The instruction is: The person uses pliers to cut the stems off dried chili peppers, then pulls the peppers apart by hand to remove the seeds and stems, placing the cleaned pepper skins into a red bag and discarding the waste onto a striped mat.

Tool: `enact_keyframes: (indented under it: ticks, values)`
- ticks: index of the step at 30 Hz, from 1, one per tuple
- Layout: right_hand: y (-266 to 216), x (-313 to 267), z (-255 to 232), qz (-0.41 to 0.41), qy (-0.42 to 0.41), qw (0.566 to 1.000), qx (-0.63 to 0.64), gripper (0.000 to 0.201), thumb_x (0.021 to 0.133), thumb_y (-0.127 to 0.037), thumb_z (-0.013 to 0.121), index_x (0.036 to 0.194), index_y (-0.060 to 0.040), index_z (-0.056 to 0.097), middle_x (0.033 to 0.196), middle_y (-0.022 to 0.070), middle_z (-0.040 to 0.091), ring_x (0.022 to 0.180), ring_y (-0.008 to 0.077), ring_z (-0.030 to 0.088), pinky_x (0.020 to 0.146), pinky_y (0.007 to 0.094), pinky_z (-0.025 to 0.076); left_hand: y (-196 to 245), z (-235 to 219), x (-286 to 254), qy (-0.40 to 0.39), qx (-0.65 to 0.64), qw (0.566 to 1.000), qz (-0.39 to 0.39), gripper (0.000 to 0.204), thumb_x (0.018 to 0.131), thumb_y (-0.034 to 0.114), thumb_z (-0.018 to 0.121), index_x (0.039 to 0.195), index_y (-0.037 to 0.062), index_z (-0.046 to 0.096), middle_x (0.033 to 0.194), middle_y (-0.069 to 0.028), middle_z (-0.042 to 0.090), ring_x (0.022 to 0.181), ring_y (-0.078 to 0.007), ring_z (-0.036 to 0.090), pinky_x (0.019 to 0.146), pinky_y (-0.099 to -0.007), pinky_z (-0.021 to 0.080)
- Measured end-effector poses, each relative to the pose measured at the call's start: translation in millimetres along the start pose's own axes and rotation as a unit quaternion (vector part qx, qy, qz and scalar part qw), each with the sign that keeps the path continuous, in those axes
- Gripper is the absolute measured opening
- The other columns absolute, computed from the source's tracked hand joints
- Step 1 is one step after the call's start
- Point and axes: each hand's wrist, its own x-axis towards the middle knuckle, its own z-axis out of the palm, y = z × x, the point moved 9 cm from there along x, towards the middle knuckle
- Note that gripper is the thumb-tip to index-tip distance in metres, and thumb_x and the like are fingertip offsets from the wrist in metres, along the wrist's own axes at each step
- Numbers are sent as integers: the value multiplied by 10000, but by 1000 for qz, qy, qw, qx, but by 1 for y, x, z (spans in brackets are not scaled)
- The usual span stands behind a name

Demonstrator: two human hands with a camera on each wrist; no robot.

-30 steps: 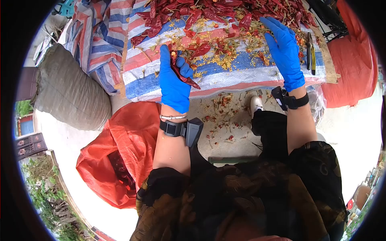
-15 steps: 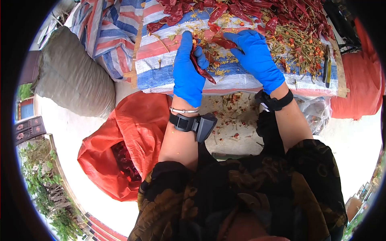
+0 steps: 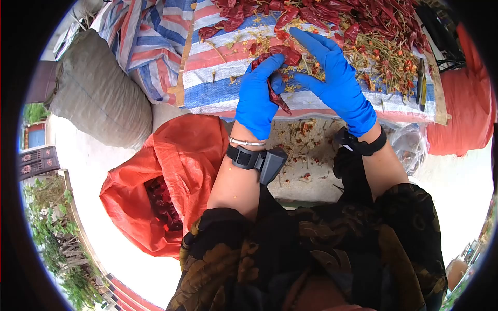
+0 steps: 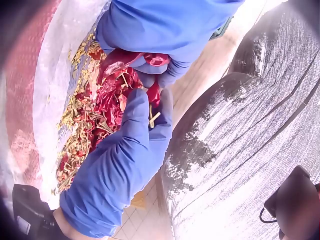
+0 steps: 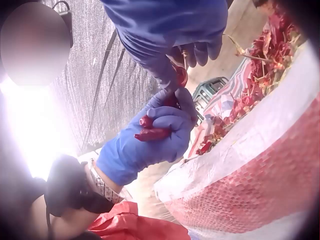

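My blue-gloved left hand [image 3: 259,96] holds several dried red chili peppers [image 3: 279,98]. One pepper sticks out below its fingers, and a broad one [image 3: 290,55] lies at the thumb. Beside it is my right hand [image 3: 342,85], also gloved; the head view shows its thumb and fingers apart. Both wrist views instead have the hands together, the right thumb and forefinger [image 4: 163,112] pinching a chili pepper with a pale stem [image 4: 154,119]. In the right wrist view, pepper tips [image 5: 152,134] poke out of the left fist.
Striped woven sheeting [image 3: 207,106] covers the work surface, with a heap of dried chilies [image 3: 386,18] at the back. Stems and seeds [image 3: 384,67] lie near black-handled snips [image 3: 421,85]. A red sack [image 3: 192,142] of peppers stands open at lower left; a grey sack [image 3: 101,93] stands behind.
The right hand moves left from the heap and brings a chili pepper to the left hand. In the head view, that pepper now lies at the left thumb and the right fingers have spread.
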Motion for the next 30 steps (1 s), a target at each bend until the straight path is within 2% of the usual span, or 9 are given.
enact_keyframes:
  ticks: [3,6,16,19,21,22,25,28,30]
  values:
    - [24,-8,-2,104,-13,984,142,526,706,-114,688,1199,-131,504,1079,94,528,998,262,510,842,334,429,2,-3,1,9,1,1000,8,93,807,142,589,804,51,567,550,-11,478,423,-81,371,390,-219,265]
    - [21,-8,-4,78,3,997,22,434,716,-125,691,1125,-103,546,1017,89,555,901,241,555,767,310,456,7,-5,1,44,58,996,47,102,799,151,601,777,58,565,531,-10,466,422,-89,382,392,-218,276]
    - [43,-13,-17,50,83,994,51,163,735,-110,667,881,-58,616,776,101,578,683,253,570,631,307,463,15,2,-9,114,112,982,98,124,766,142,647,804,61,562,574,4,496,441,-78,413,381,-214,297]
    - [58,-15,-19,129,33,991,19,145,760,-119,640,884,-50,615,776,107,574,682,267,564,627,307,460,32,13,-17,112,152,963,191,238,721,105,708,867,54,527,708,-19,570,517,-84,503,460,-223,410]
    - [52,-14,-16,108,-13,994,31,148,777,-146,623,885,-45,616,772,88,580,671,231,567,627,302,457,25,41,-17,2,255,937,238,252,722,110,712,864,43,515,837,-53,603,706,-98,563,608,-234,477]
    - [53,-16,-15,108,-13,994,31,148,777,-146,623,885,-46,616,772,88,580,671,231,567,627,302,457,19,49,-18,-28,285,923,257,240,779,106,652,983,56,536,733,-6,578,493,-32,435,408,-187,331]
    - [54,-20,-13,125,2,975,186,146,790,-157,619,878,-41,621,738,51,589,634,159,548,584,272,437,4,50,-16,-41,356,914,190,240,774,120,664,967,54,536,718,-11,570,485,-41,434,407,-189,328]
    - [73,-34,1,300,-29,890,341,137,801,-164,616,847,-35,623,712,30,591,621,97,521,544,227,401,1,48,-21,-43,289,947,130,223,781,122,659,955,49,539,714,-20,569,473,-55,429,406,-191,327]
    - [79,-47,23,362,-6,755,546,129,821,-153,591,835,-27,611,681,39,582,591,93,499,525,207,384,0,49,-19,-55,239,959,140,209,786,122,655,947,52,542,707,-21,567,468,-60,425,406,-194,325]
